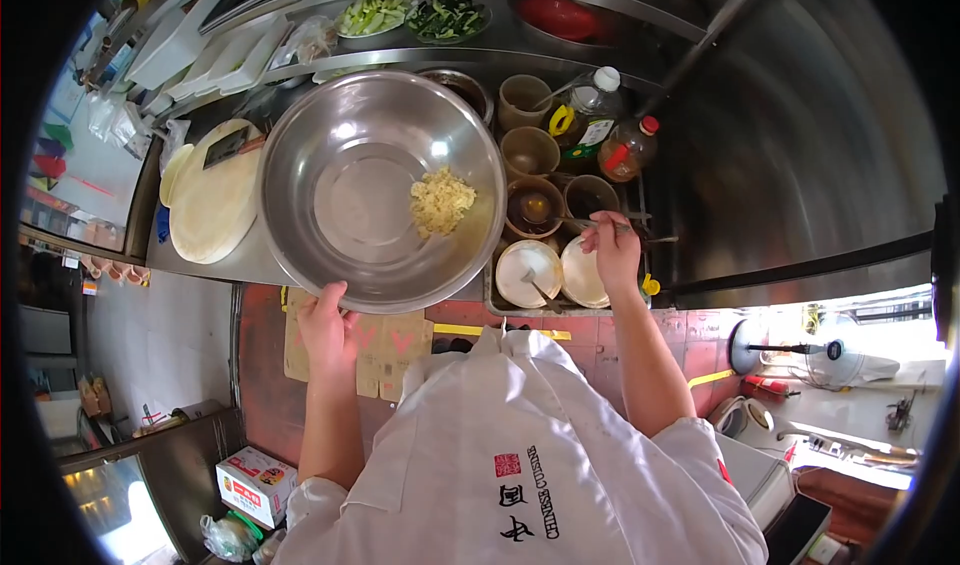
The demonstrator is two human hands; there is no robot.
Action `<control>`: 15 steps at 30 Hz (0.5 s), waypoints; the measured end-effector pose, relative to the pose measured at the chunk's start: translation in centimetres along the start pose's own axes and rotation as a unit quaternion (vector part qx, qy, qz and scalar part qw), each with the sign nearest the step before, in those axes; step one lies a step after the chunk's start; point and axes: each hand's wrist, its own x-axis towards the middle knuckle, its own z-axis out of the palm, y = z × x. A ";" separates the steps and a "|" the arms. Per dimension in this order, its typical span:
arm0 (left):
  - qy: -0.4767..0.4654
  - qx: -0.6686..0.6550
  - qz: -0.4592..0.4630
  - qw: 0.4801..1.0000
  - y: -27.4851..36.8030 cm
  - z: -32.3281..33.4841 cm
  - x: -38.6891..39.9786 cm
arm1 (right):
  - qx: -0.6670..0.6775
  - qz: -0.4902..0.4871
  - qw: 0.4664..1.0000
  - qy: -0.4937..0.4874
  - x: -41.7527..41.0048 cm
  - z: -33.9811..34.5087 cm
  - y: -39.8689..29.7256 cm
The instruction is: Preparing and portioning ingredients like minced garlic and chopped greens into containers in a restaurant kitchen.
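Note:
My left hand [328, 325] grips the near rim of a large stainless steel bowl [367, 265]. Minced garlic or a similar pale yellow mince [441, 200] lies on the bowl's right inner side. At the right, my right hand [616, 246] holds the handle of a metal ladle or spoon [574, 222], whose head is in a tub of brown liquid [534, 205]. A tub of dark liquid [591, 194] stands just beyond that hand. Nearer to me are a tub of white granules [525, 265] with a spoon in it and another pale tub [585, 272], partly covered by my right hand.
A round cutting board [214, 205] with a cleaver [226, 147] lies left of the bowl. Behind the tubs stand an oil bottle [592, 115] and a red-capped bottle [628, 151]. Plates of cut green vegetables [448, 21] sit on the shelf. A steel panel [795, 130] rises at the right.

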 end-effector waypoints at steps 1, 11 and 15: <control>-0.004 -0.002 0.005 1.000 0.2 0.3 -0.2 | -0.009 -0.005 1.000 0.003 0.0 0.1 -0.3; -0.028 0.023 0.018 0.999 1.3 0.5 0.0 | -0.024 -0.019 0.999 -0.012 0.4 0.8 -5.7; -0.059 0.056 0.017 0.997 1.7 0.4 -0.9 | -0.023 -0.023 0.998 -0.062 0.1 2.4 -9.3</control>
